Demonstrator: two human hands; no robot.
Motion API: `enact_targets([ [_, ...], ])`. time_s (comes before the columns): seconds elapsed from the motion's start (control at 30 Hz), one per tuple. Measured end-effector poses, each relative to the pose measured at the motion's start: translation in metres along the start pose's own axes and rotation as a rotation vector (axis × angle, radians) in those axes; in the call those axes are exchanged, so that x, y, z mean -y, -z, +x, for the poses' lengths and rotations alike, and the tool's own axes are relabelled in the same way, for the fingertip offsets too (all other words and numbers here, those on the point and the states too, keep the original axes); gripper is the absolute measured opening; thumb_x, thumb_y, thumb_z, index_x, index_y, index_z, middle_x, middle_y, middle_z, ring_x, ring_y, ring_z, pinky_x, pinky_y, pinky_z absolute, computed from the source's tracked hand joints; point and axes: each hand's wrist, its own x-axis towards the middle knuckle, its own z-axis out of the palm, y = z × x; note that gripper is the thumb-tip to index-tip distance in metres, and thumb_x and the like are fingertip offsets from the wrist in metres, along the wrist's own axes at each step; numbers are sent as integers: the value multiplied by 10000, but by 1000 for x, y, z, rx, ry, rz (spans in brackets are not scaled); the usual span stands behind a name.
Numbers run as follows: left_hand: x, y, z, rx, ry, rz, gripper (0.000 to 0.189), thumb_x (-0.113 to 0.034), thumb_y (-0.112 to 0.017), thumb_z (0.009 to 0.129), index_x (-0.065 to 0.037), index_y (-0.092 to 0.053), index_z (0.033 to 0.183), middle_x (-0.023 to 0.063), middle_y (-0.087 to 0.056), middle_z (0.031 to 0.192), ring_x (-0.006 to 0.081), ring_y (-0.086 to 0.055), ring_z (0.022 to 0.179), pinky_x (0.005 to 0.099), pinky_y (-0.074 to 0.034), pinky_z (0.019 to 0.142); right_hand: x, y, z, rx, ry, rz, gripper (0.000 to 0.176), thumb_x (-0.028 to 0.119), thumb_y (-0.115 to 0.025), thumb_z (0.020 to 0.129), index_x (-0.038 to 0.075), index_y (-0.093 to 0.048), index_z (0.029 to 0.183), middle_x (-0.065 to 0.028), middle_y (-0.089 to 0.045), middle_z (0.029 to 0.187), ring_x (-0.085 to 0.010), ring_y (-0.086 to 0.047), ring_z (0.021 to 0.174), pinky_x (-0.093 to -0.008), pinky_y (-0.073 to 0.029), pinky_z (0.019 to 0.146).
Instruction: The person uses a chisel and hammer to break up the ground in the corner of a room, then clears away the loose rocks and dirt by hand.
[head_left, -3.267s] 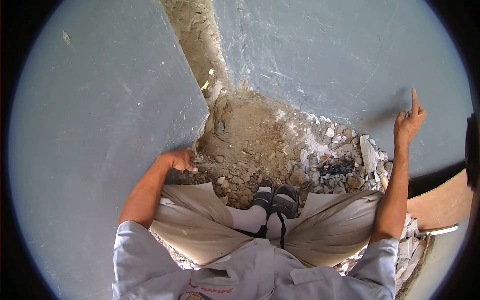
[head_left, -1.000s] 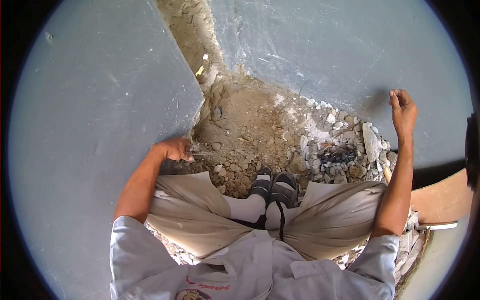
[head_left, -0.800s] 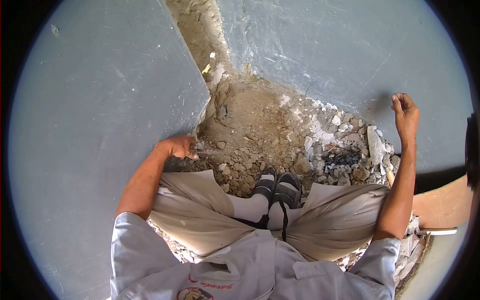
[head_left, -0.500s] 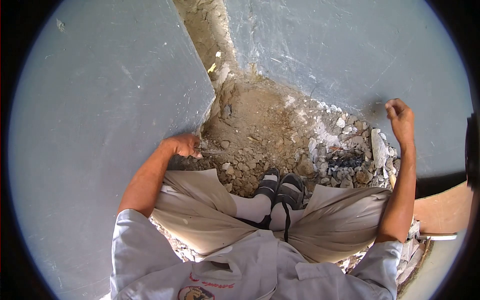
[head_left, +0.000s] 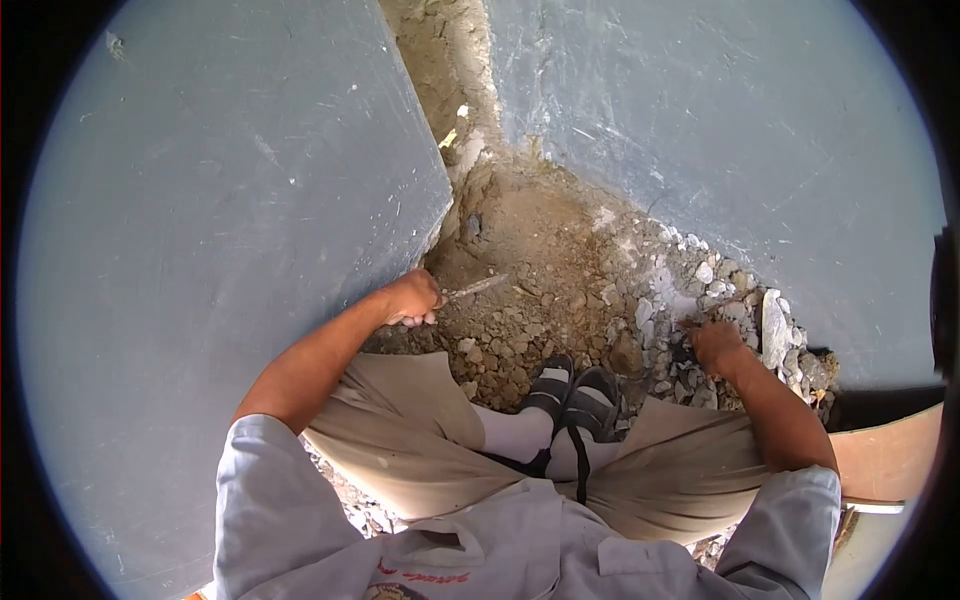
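Note:
My left hand [head_left: 413, 297] is closed around what looks like a dusty chisel [head_left: 478, 287], whose free end points right over the dirt. The hand is beside the lower edge of the left grey panel. To the right, my right hand [head_left: 716, 347] is down among the broken stones [head_left: 672, 300], fingers curled and pointing left. Its fingertips are partly hidden, and I cannot make out what they hold. A dark patch lies right beneath it. Brown soil [head_left: 535, 220] fills the ground between both hands.
Large grey panels, one left [head_left: 250, 180] and one right [head_left: 700, 110], flank a narrow dirt channel [head_left: 440, 60]. My sandalled feet [head_left: 575, 405] rest at the rubble's near edge. A long pale stone [head_left: 774, 328] and a curved brown board [head_left: 890, 455] lie right.
My right hand has dropped from above the right panel into the rubble, over the dark thing there. My left hand has turned, and the chisel now shows clearly. The view has shifted slightly.

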Motion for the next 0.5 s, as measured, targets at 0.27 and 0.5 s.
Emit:
enact_targets([
  [0.27, -42, -16, 118, -32, 163, -670, 155, -55, -427, 981, 10, -565, 1005, 124, -610, 758, 151, -497, 513, 317, -415, 389, 30, 120, -57, -51, -41, 201, 299, 263, -711, 750, 24, -708, 930, -173, -709, 857, -300, -702, 876, -379, -548, 788],
  [0.5, -47, -36, 262, -125, 207, -1318, 171, -26, -370, 988, -24, -485, 1115, 155, -606, 781, 161, -460, 490, 314, -382, 390, 33, 112, -56, -301, 91, 1008, 269, 106, -802, 696, 19, -686, 923, -76, -669, 768, -149, -612, 731, -301, -500, 677],
])
